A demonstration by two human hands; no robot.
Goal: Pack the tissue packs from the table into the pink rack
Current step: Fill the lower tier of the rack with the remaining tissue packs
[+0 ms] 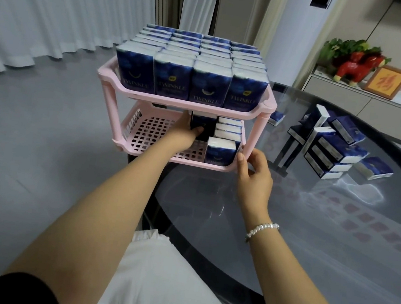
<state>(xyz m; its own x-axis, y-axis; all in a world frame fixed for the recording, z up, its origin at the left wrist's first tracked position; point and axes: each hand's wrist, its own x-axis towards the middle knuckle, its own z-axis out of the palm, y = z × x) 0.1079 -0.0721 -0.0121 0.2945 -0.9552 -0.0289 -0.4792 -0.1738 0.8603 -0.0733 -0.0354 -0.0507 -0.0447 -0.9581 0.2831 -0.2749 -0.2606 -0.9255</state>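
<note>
A pink two-tier rack [109, 106] stands on the left edge of a dark glass table [309, 239]. Its top shelf is full of upright dark blue tissue packs [195, 58]. On the lower shelf a row of packs [222, 147] stands at the right side. My left hand [184, 132] reaches into the lower shelf and grips a dark tissue pack [203, 124] just left of that row. My right hand [254, 173] rests with fingers curled on the rack's front right corner. A pile of loose tissue packs [332, 147] lies on the table to the right.
A grey floor and white curtains lie to the left. Behind the table a low cabinet [350, 99] carries a red figurine [356, 67], a framed picture [386, 81] and greenery. The left half of the lower shelf shows bare grid [154, 129].
</note>
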